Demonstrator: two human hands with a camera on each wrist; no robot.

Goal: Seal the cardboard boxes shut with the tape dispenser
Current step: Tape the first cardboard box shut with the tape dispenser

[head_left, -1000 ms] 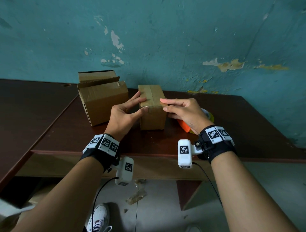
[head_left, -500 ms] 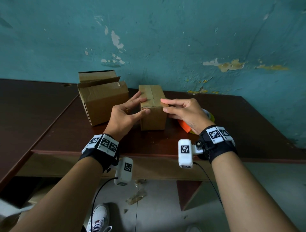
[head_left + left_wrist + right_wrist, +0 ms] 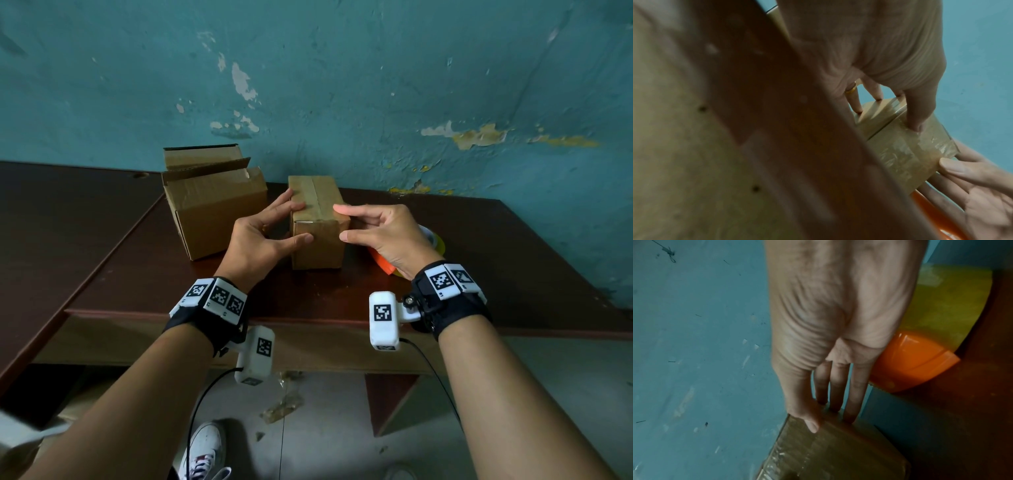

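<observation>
A small closed cardboard box (image 3: 317, 246) stands mid-table, with clear tape along its top seam and down its front. My left hand (image 3: 305, 222) touches its left side, fingers straight along the top edge and thumb flat on the front face. My right hand (image 3: 340, 222) touches the right side, index finger on the top edge and thumb at the front corner. The left wrist view shows the thumb of my left hand (image 3: 898, 113) pressing the tape on the box (image 3: 900, 151). The orange tape dispenser (image 3: 383, 262) lies on the table behind my right hand (image 3: 830, 420), held by no one.
A larger cardboard box (image 3: 212, 209) with its flaps open sits just left of the small one. The dark wooden table (image 3: 496, 274) ends at a teal wall behind. A second dark table (image 3: 51, 222) adjoins on the left. Plastic scraps lie on the floor.
Both thumbs have slid a little down from the box's top front edge onto its front face. The box and dispenser have not moved.
</observation>
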